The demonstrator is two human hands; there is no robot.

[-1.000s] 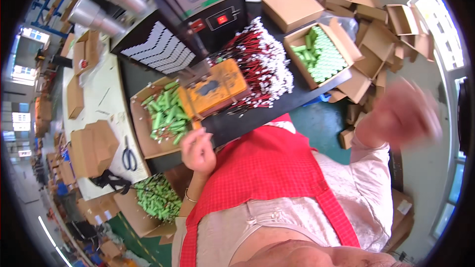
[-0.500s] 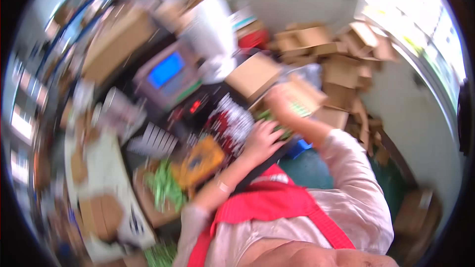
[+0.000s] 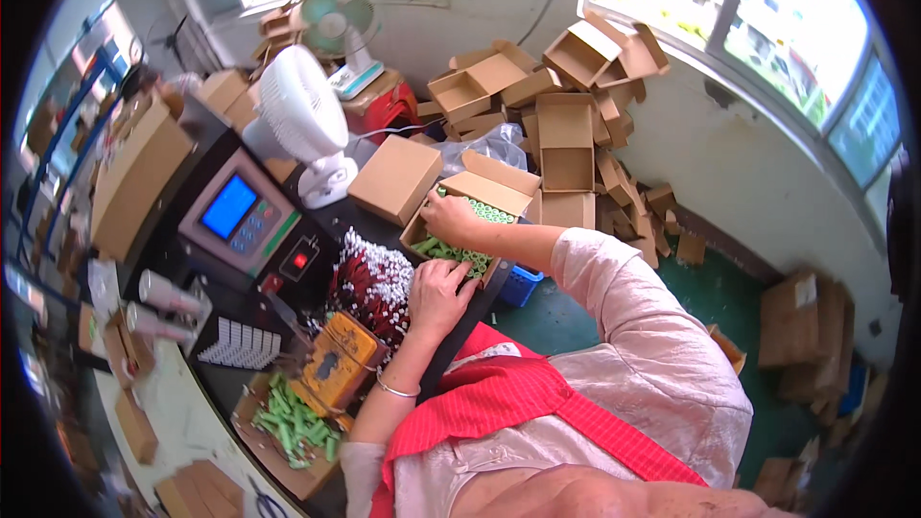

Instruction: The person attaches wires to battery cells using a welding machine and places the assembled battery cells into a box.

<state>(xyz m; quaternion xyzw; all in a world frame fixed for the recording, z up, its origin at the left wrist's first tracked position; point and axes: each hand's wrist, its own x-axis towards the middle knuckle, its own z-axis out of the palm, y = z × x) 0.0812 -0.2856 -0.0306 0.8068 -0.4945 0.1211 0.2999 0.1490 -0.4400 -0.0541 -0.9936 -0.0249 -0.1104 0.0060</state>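
An open cardboard box [image 3: 491, 269] holds green cylinders [image 3: 487, 212], many standing on end in close rows and some lying loose at the left side. My right hand [image 3: 451, 217] reaches into the box from the right, its fingers curled down; a bit of green shows at the fingertips, and the hand hides the rest. My left hand [image 3: 438, 294] lies over the near left corner, fingers spread, the tips touching the cylinders. A bundle of white-tipped dark red wires [image 3: 376, 273] lies just left of that hand.
A closed box [image 3: 395, 179] and a white fan [image 3: 302, 115] stand behind. Left are a control unit with blue screen [image 3: 228, 206], an orange device [image 3: 336, 363] and a tray of loose green pieces [image 3: 288, 422]. Empty cartons [image 3: 566, 144] are piled by the wall; a blue basket [image 3: 520, 285] sits below the bench.
The view has turned and steadied from a blur. My right hand has moved from the box's far edge down among the cylinders at its left side; my left hand stays at the near corner.
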